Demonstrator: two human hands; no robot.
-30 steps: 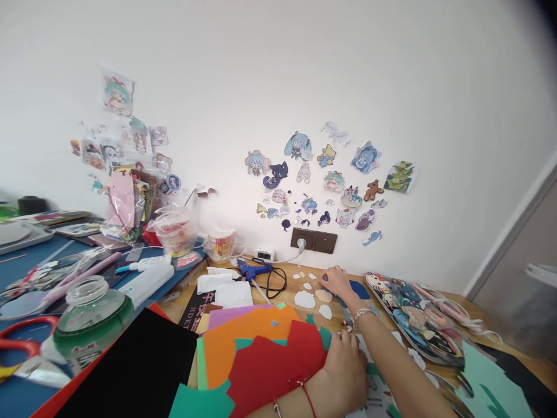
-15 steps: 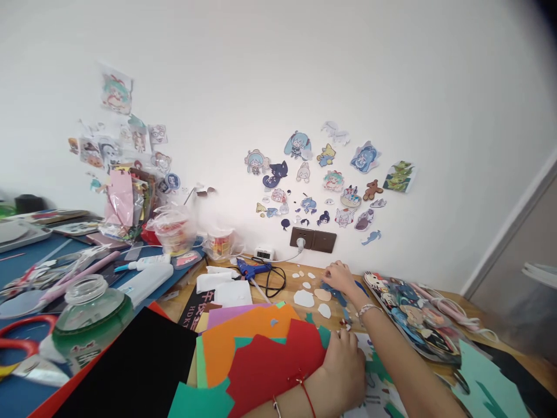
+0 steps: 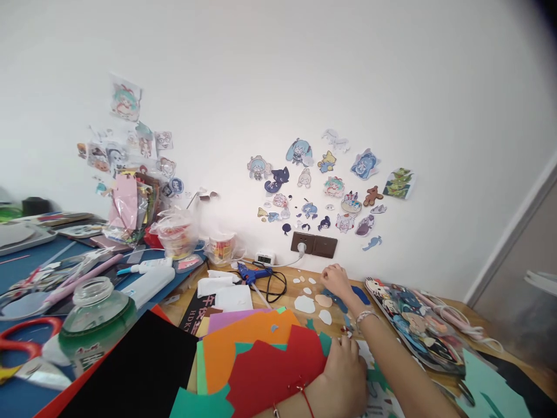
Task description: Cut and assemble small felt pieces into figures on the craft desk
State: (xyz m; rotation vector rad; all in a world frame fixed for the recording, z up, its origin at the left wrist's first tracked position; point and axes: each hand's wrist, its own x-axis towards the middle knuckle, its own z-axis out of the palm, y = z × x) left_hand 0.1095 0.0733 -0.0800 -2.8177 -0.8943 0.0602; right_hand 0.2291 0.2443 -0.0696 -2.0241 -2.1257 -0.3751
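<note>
My right hand (image 3: 336,281) reaches far forward over the wooden table (image 3: 287,302). Its fingertips are down among small white and tan cut-out shapes (image 3: 304,303) and dark blue felt pieces (image 3: 359,293); whether it pinches one is not visible. A silver bracelet sits on that wrist. My left hand (image 3: 344,371), with a red string on the wrist, rests palm down at the near edge, on a printed sheet beside the red felt sheet (image 3: 274,371). Orange (image 3: 243,342), purple and green sheets fan out under the red one.
A blue glue gun (image 3: 255,273) with a black cord lies behind the sheets. A cartoon-printed board (image 3: 413,325) lies to the right. On the left are a black sheet (image 3: 143,371), a glass jar (image 3: 93,316), red-handled scissors (image 3: 26,337), glue bottles and bagged supplies. Stickers cover the wall.
My right hand has shifted only slightly among the small pieces near the blue felt. The view has tipped down a little. My left hand stays in place.
</note>
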